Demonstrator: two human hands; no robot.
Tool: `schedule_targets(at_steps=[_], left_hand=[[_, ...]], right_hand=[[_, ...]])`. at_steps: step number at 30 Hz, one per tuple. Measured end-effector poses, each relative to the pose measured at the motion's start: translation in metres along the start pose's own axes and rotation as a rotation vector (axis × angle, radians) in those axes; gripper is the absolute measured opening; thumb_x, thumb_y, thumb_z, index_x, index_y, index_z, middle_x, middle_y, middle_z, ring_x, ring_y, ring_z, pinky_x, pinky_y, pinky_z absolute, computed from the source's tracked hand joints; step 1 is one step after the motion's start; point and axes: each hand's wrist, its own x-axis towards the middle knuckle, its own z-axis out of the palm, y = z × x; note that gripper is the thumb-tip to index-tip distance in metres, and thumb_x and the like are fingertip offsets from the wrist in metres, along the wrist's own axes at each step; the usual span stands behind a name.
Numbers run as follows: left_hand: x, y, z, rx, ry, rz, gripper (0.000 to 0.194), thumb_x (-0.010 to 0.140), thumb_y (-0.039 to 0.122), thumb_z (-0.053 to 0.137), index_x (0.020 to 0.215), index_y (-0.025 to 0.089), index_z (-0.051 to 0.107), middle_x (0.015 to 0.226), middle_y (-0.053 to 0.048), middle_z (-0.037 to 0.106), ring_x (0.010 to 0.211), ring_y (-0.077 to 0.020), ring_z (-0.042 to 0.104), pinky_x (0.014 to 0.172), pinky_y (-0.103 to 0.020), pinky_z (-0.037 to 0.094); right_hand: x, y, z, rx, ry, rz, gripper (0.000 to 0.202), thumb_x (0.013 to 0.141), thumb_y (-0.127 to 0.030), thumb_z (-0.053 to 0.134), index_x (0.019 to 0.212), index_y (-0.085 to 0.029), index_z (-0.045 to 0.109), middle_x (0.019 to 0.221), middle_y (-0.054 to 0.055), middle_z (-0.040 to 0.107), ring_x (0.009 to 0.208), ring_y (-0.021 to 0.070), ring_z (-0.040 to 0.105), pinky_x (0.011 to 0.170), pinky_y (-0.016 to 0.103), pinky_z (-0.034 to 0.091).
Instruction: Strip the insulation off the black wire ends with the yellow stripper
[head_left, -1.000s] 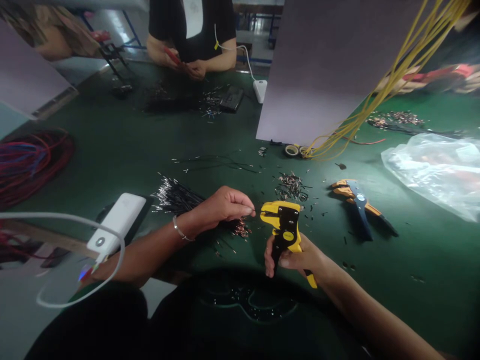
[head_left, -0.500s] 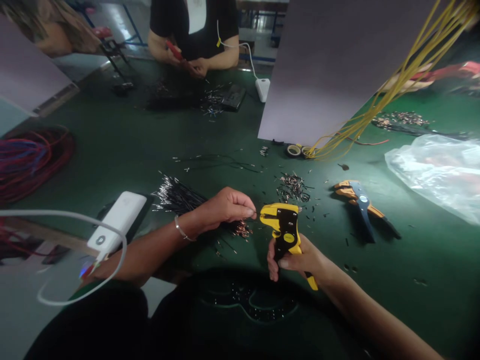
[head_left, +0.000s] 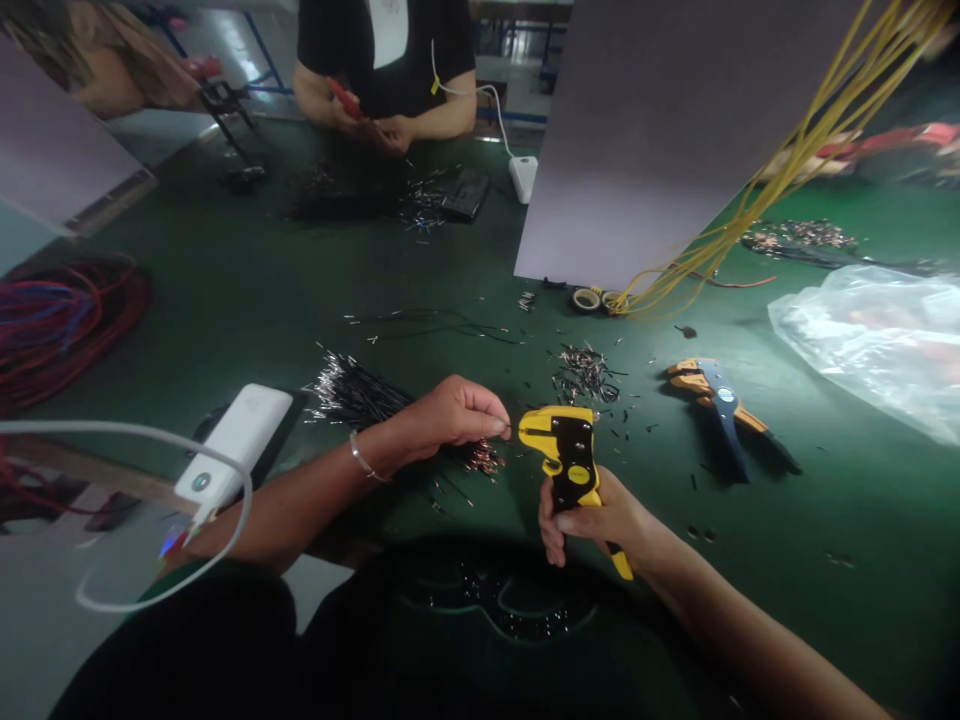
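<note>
My left hand pinches a thin dark wire, of which only a short end shows at the fingertips, just left of the stripper's jaws. Under and beside that hand lies a bundle of black wires, silvery ends at the left and copper ends at the right. My right hand is wrapped round the handles of a yellow and black wire stripper, whose jaws point left and look closed. Behind the stripper lies a pile of small cut bits.
A blue and orange stripper and a plastic bag lie right. A white power bank with a cable is left, near coiled red and blue wires. Yellow wires hang by a grey panel. Across sits a person.
The stripper's jaws have closed, and the fingers of my right hand have drawn in around its handles. My left hand has barely moved.
</note>
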Motion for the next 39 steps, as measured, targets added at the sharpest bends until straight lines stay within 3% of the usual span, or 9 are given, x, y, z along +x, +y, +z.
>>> schedule_targets(at_steps=[18,24,39], left_hand=[[0.003,-0.003,0.001,0.025,0.031,0.005,0.017,0.067,0.026,0.063,0.072,0.01,0.069,0.051,0.003,0.051,0.042,-0.0041,0.031,0.042,-0.021,0.017],[0.005,-0.003,0.004,0.028,0.063,0.007,0.016,0.067,0.025,0.063,0.07,0.01,0.068,0.049,0.004,0.048,0.043,-0.004,0.032,0.042,-0.02,0.018],[0.004,-0.004,0.007,0.076,0.138,0.043,0.015,0.068,0.025,0.062,0.067,0.01,0.066,0.048,0.004,0.046,0.042,-0.0044,0.032,0.042,-0.02,0.019]], right_hand=[[0.0,0.009,0.005,-0.044,0.111,0.007,0.017,0.069,-0.021,0.073,0.073,-0.014,0.059,0.052,-0.001,0.06,0.045,0.0134,0.055,0.047,0.028,0.046],[0.004,0.004,0.011,-0.054,0.19,0.004,0.008,0.063,-0.012,0.065,0.067,-0.014,0.059,0.049,-0.001,0.058,0.042,0.013,0.052,0.046,0.027,0.044],[0.008,-0.001,0.012,-0.083,0.284,0.018,0.008,0.056,-0.01,0.058,0.063,-0.015,0.059,0.044,-0.003,0.055,0.038,0.0129,0.052,0.04,0.025,0.041]])
